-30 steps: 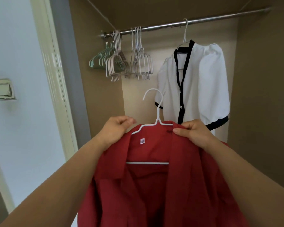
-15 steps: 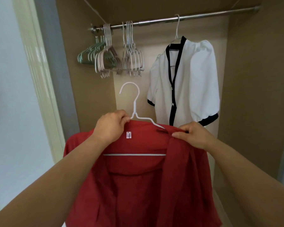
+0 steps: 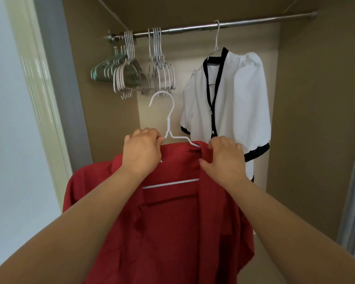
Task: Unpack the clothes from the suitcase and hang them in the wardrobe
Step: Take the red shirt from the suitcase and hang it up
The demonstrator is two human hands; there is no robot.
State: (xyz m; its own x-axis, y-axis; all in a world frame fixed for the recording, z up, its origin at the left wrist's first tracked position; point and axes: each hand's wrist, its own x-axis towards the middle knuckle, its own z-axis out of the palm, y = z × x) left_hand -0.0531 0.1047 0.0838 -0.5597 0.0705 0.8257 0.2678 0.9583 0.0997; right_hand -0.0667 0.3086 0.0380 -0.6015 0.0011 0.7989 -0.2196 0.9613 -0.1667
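1. While both arms reach out, the left hand curls tight round the collar of the red shirt, over the left shoulder of the thin white hanger, far below the metal rod.
2. The right hand pinches the soft red cloth at the hanger's right shoulder.
3. The red shirt is smooth and floppy, with folds. It hangs long-ways down, collar up, its open side facing the person.
4. The hanger is skinny, with a straight bar across. Its round hook sticks up toward the rod but is not on it, and the hook's tip points left.
5. Farther back, under the rod's right part, a white blouse with dark edges and puffy sleeves hangs.
6. Bunches of bare hangers, pale and green, hang from the rod's left end.
7. Flat brown wardrobe walls stand behind the rod.
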